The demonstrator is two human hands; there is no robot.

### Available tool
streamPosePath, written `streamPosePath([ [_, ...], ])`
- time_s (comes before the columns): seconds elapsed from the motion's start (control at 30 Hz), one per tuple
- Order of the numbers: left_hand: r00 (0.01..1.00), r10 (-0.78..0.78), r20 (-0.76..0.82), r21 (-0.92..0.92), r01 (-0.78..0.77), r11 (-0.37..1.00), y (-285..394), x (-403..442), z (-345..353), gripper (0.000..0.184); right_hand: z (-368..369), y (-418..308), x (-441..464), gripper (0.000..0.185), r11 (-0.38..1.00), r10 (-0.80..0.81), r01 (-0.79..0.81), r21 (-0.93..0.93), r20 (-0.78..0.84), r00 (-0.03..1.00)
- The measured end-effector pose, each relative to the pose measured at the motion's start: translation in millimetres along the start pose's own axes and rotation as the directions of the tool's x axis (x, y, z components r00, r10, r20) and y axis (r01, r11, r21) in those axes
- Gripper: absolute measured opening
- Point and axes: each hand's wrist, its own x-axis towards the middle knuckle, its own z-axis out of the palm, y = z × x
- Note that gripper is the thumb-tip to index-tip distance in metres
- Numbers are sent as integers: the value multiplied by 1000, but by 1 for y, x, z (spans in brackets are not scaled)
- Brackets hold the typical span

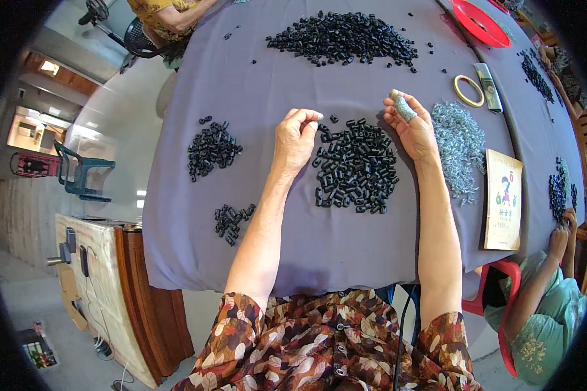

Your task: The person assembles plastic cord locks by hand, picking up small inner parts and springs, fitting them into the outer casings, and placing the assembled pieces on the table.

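Observation:
My left hand (297, 138) is closed in a pinch above the table, at the upper left of the middle pile of small black plastic parts (357, 166). What its fingertips hold, if anything, is too small to make out. My right hand (413, 129) is raised at the pile's upper right, palm partly turned up and fingers curled together. One finger wears a grey wrap (404, 108). Anything between those fingertips is not visible. Just right of this hand lies a heap of small silvery pieces (460, 146).
Two smaller black heaps (213, 150) lie left of my left arm, and a large black heap (346, 39) is at the far side. A tape roll (468, 91), a booklet (503, 201) and a red basin (479, 25) sit to the right. Co-workers' hands (559, 241) work at the right edge.

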Motion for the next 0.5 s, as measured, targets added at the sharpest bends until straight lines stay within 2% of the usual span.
streamPosePath([
  [0.17,997,74,31,153,-78,985,16,-3,-3,8,-2,2,1,22,1000,-8,8,-5,2,1000],
  [0.27,980,-25,195,88,8,996,7,1,-17,6,-1,1,1,22,1000,-5,5,-17,-7,1000],
  [0.37,911,-246,330,103,224,969,19,3,-36,3,-2,1,1,22,1000,-5,5,-24,-8,1000],
  [0.4,909,-257,329,132,225,965,23,4,-40,3,-2,1,2,23,1000,-5,4,-24,-7,1000],
  [0.5,954,-160,253,27,158,987,14,4,-33,5,-4,3,3,23,999,-5,4,-34,-8,1000],
])
